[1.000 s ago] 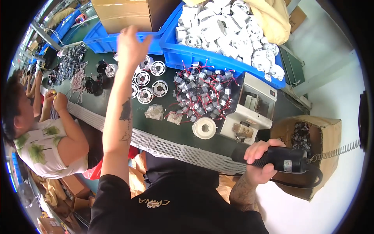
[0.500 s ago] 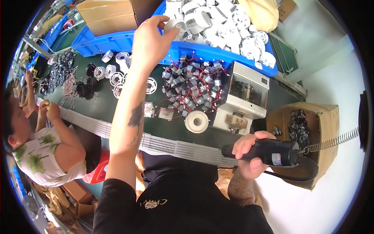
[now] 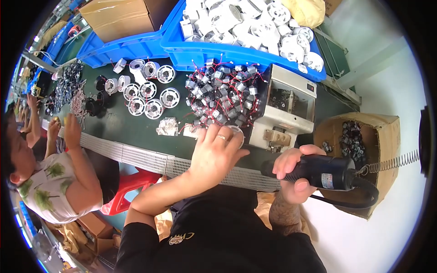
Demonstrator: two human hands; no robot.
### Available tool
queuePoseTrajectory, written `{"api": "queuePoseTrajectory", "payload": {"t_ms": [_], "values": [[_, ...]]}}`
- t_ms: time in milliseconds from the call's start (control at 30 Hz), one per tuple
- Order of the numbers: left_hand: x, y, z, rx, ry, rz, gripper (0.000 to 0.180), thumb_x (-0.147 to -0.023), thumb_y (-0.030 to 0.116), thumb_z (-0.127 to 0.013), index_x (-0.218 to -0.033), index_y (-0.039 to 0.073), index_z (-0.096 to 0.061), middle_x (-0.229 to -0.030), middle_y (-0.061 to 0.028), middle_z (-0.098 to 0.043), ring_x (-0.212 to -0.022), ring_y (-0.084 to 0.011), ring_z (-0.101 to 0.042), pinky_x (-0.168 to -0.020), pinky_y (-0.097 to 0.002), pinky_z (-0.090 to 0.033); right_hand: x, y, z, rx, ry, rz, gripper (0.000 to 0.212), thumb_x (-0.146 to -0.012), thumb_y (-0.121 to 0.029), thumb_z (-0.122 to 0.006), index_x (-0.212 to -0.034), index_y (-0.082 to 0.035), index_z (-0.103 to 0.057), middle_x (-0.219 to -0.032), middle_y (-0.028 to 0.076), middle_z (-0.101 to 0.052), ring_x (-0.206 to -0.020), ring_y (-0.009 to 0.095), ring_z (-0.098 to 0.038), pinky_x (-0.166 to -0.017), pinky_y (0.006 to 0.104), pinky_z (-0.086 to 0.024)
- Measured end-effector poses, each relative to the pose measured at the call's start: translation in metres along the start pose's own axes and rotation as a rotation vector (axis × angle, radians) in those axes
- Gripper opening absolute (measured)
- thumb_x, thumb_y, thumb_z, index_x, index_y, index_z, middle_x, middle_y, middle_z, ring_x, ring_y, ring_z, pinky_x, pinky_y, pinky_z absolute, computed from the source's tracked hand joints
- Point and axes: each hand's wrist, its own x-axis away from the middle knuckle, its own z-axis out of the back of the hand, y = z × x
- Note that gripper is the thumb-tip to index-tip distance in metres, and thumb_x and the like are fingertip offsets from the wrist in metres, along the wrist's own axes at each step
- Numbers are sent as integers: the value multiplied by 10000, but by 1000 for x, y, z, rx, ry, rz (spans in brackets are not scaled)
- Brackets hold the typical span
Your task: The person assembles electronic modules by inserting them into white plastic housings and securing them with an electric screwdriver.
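My left hand (image 3: 215,157) reaches in over the near edge of the bench, its fingers curled down around a white round plastic housing (image 3: 237,130). Most of that part is hidden under the fingers. In my right hand (image 3: 296,175) lies a black electric screwdriver (image 3: 331,173), held sideways with its front end to the left. A coiled spring (image 3: 393,161) and a black cable (image 3: 364,202) run from its back end. Just beyond my left hand is a pile of small motors (image 3: 223,93) with red wires.
A blue bin (image 3: 205,52) of white plastic housings (image 3: 259,32) stands at the back. A beige machine (image 3: 289,107) and a carton of dark parts (image 3: 382,136) are to the right. Several white round parts (image 3: 148,90) sit on the left. A co-worker (image 3: 54,182) sits at far left.
My left hand has come back from the blue bin to the near edge of the bench, over the round white part there. My right hand still holds the screwdriver in nearly the same place.
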Motion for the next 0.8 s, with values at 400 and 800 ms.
{"api": "queuePoseTrajectory", "payload": {"t_ms": [400,800], "values": [[-55,-71,-7,-53,164,210,313,-750,129,-756,-1004,-3,-631,-966,-162,-568,-911,-347,-567,-779,-416,-476,2,-4,-1,16,37,17,725,-797,-461,-745,-1244,-8,-398,-750,61,-530,-558,153,-521,-504,295,-444],[-57,-49,57,136,-173,-266,278,-682,-13,-683,-948,60,-648,-853,-66,-610,-812,-273,-596,-693,-370,-476,5,-7,10,82,73,36,740,-814,-489,-719,-1261,-5,-382,-760,59,-531,-576,146,-520,-519,287,-442]]}}
